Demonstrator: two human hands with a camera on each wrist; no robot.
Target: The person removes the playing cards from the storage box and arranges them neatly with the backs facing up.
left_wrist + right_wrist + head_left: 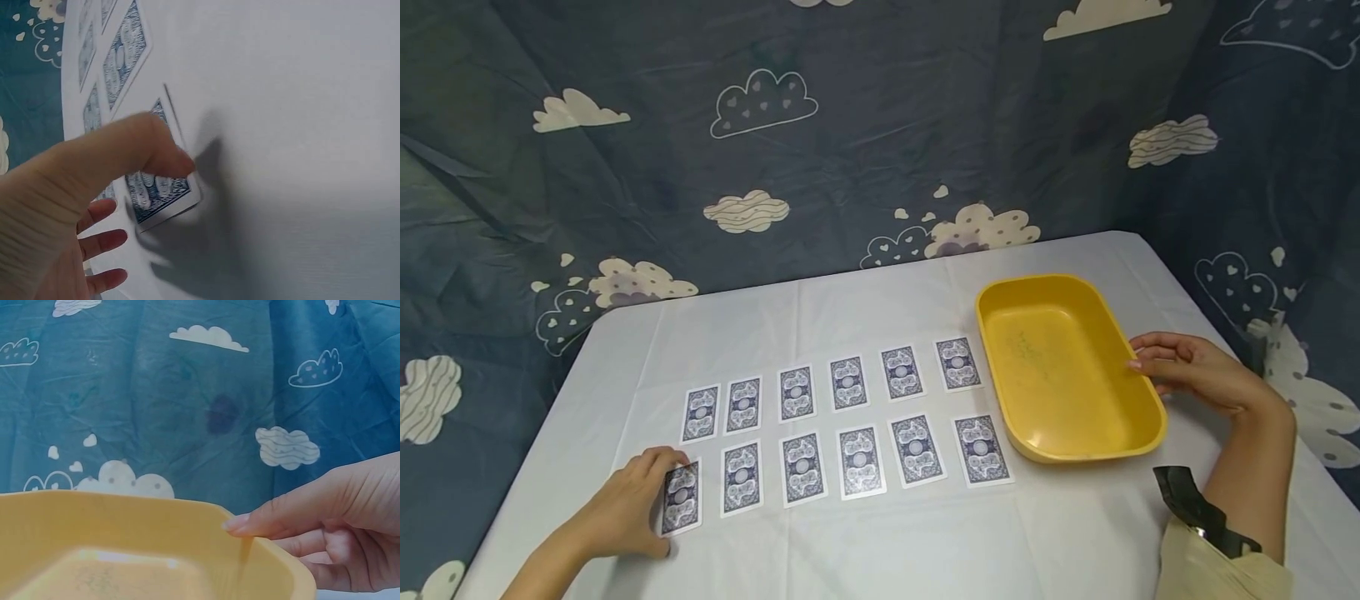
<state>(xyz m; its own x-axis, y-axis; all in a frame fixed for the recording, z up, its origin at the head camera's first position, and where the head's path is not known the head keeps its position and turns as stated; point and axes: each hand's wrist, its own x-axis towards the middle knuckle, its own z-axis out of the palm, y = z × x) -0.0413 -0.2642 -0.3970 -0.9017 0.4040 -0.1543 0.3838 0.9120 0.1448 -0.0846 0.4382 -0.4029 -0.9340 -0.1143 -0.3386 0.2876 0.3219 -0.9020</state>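
At the left end of the nearer row, my left hand (628, 508) is over a face-down playing card (682, 498). Its thumb and fingers are spread apart at the card's edges, and the left wrist view shows the thumb (165, 159) crossing above that card; whether it touches cannot be told. My right hand (1213, 375) pinches the right rim of a yellow plastic tray (1060, 400), thumb over the inside and fingers outside. In the right wrist view the thumb (250, 522) lies on the rim near a corner. The tray holds nothing visible.
Several more face-down cards (859, 461) with blue patterned backs lie in two rows on a white-covered table (880, 550). The rows extend to the tray's left side. A dark cloud-patterned cloth (865, 150) hangs behind and beside the table.
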